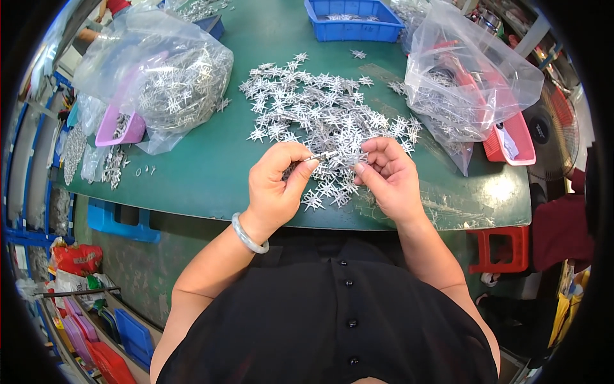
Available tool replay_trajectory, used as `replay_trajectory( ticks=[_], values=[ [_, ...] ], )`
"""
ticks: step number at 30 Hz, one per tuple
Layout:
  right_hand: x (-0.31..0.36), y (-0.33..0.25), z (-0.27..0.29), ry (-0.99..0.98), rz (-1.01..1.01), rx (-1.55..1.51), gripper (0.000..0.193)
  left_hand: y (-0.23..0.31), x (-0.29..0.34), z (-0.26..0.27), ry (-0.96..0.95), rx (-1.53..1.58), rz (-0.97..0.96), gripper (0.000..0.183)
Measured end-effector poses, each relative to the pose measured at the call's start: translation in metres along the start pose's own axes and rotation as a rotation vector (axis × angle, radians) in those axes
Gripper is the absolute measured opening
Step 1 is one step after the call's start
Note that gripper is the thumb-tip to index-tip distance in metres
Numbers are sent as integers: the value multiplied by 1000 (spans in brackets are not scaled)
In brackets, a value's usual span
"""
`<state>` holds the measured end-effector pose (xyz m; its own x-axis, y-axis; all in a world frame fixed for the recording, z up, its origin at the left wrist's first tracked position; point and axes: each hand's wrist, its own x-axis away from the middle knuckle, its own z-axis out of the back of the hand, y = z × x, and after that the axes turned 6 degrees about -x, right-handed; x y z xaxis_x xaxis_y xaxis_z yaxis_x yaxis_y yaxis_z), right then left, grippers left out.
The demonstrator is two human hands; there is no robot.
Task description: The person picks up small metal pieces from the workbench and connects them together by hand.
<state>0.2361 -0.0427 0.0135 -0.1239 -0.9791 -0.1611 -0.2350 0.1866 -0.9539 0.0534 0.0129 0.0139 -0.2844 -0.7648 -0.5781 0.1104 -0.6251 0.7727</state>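
Observation:
Both hands are held above the front of a loose pile of silver, spiky star-shaped metal pieces on a green table. My left hand, with a pale bangle at its wrist, is closed in a pinch on a small, narrow metal part. Its exact kind is too small to make out. Close by on the right, my right hand pinches a star-shaped metal piece between thumb and forefinger, its other fingers curled. The two held parts are very near each other; I cannot tell whether they touch.
Clear plastic bags of metal pieces stand at left and right. A purple basket, a pink basket and a blue tray sit on the green table. Below are a blue stool and a red stool.

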Motion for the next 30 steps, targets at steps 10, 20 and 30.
replay_trajectory(
  ticks=[10, 20, 30],
  values=[
    [0, 1, 2, -33, 5, 101, 24, 2, -7, 10, 28, -421, -484, 19],
    [0, 5, 2, 2, 111, 173, 22, 3, -6, 14, 37, -510, -661, 25],
    [0, 0, 8, -78, 70, 197, 22, 5, 2, 2, -27, -241, -293, 14]
  ],
)
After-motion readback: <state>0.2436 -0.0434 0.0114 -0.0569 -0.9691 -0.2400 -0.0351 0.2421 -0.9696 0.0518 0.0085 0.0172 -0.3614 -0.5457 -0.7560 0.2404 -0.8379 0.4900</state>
